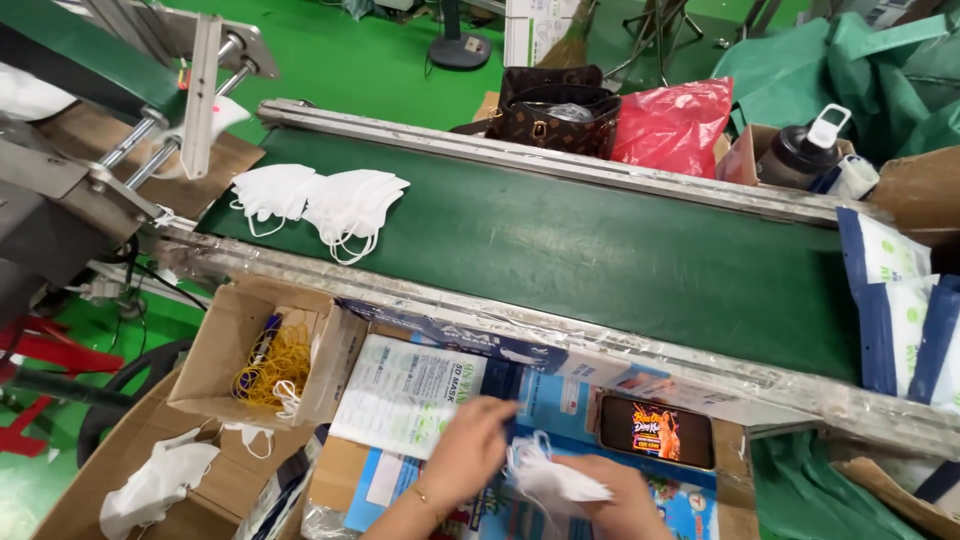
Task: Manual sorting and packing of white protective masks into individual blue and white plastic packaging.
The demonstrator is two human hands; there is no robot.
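I see my left hand [468, 448] steadying the printed pouch [405, 398] flat; right hand [618, 497] pinches white masks [552, 478], apparently bunched for insertion.

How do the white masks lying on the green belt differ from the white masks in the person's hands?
The masks on the belt lie loose and spread out, untouched; the masks in hand are bunched into a tight stack. The belt pile sits far up at the left end of the belt; the held stack is low, over blue-and-white packets, between the left hand and right hand. Both are white with ear loops.
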